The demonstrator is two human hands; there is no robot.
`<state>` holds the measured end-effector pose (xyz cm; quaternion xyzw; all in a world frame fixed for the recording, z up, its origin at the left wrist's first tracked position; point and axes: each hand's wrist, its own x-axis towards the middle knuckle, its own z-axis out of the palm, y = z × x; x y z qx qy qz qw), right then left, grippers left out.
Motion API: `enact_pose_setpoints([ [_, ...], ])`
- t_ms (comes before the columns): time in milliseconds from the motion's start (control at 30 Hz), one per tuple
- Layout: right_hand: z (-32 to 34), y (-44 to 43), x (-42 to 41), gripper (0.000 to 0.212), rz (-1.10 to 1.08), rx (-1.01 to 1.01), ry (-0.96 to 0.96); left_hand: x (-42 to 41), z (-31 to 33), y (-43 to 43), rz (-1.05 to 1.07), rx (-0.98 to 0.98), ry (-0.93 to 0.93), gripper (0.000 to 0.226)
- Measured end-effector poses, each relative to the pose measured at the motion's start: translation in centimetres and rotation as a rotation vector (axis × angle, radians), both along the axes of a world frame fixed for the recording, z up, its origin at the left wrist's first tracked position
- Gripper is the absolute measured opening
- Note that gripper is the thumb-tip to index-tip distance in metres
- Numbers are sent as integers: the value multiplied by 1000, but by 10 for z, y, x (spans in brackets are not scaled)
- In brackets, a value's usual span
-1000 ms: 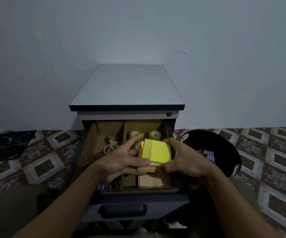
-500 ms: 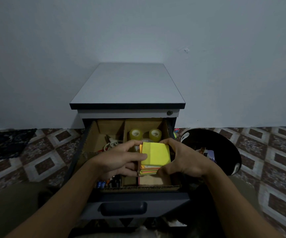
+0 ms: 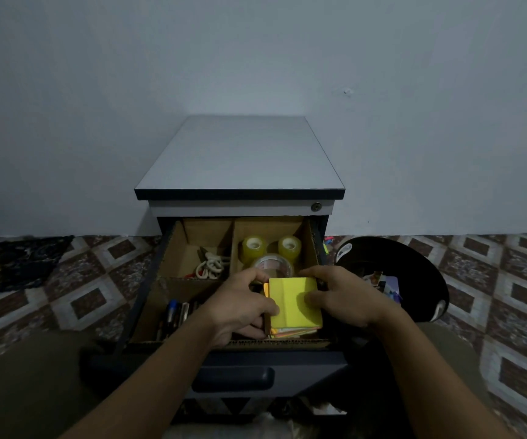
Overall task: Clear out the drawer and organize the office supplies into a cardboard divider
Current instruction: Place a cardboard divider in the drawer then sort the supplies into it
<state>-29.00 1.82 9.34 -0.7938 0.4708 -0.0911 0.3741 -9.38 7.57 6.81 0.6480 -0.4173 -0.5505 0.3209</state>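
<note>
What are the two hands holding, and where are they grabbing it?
A stack of yellow sticky notes. The left hand grips its left edge, the right hand its right edge, thumb lying on top.

A black round tub (image 3: 411, 253) sits on the patterned tile floor (image 3: 81, 299), near the pale wall (image 3: 255, 58). A dark cloth (image 3: 18, 264) lies at the far left.

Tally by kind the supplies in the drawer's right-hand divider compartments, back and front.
Small yellow tape rolls: 2
Large clear tape roll: 1
Sticky-note stack: 1
Total: 4
</note>
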Motion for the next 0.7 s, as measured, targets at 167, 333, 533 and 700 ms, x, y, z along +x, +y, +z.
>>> enact_pose_setpoints([
  [167, -4, 0, 4, 42, 19, -70, 105, -2, 1, -1, -28, 39, -26, 46],
  [333, -9, -3, 13, 52, 24, -138, 242, -13, -4, -4, -61, 39, -191, 41],
  [533, -11, -4, 26, 38, -86, -229, 350, -14, -9, -7, -76, 24, -339, 46],
  [700, -7, -12, 8, 32, -290, -266, 108, -14, 0, -6, -81, 87, -216, 12],
])
